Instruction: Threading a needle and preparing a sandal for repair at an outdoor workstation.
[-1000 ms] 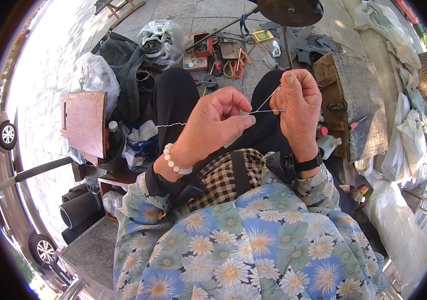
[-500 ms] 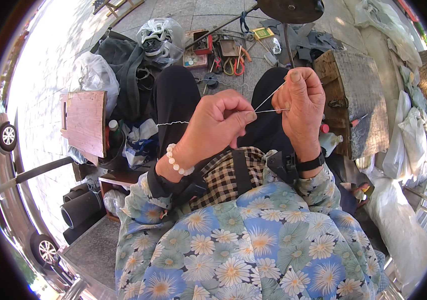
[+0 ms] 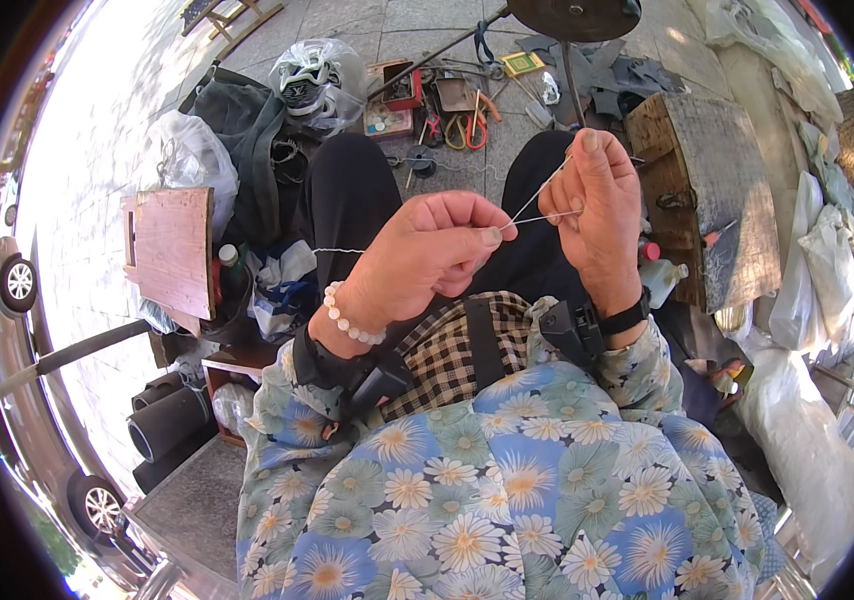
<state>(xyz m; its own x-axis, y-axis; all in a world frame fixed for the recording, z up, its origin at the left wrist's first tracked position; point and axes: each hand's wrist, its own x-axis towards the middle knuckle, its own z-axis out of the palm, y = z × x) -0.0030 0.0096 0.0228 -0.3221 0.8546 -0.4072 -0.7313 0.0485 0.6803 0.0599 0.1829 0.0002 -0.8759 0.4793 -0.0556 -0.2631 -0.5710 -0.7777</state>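
Observation:
A thin white thread (image 3: 544,190) runs taut between my two hands above my lap. My left hand (image 3: 437,240), with a pale bead bracelet at the wrist, pinches the thread between thumb and forefinger. From behind that hand a loose length trails left across my dark trouser leg. My right hand (image 3: 595,205) is raised a little higher, its fingers curled over the thread with the thumb up. Two strands spread from the left fingertips to the right hand, making a narrow V. Whether a needle is in my right fingers I cannot make out.
On the ground ahead lie orange-handled scissors (image 3: 475,132), a red box (image 3: 403,88) and a black spool (image 3: 425,164). A bagged shoe (image 3: 317,85) is at the far left. A wooden box (image 3: 712,200) stands right; a wooden board (image 3: 172,245) leans left. A round metal plate (image 3: 577,15) juts in above.
Both hands have shifted only slightly; my left fingers have turned a little around the thread. The two strands still stretch between the hands.

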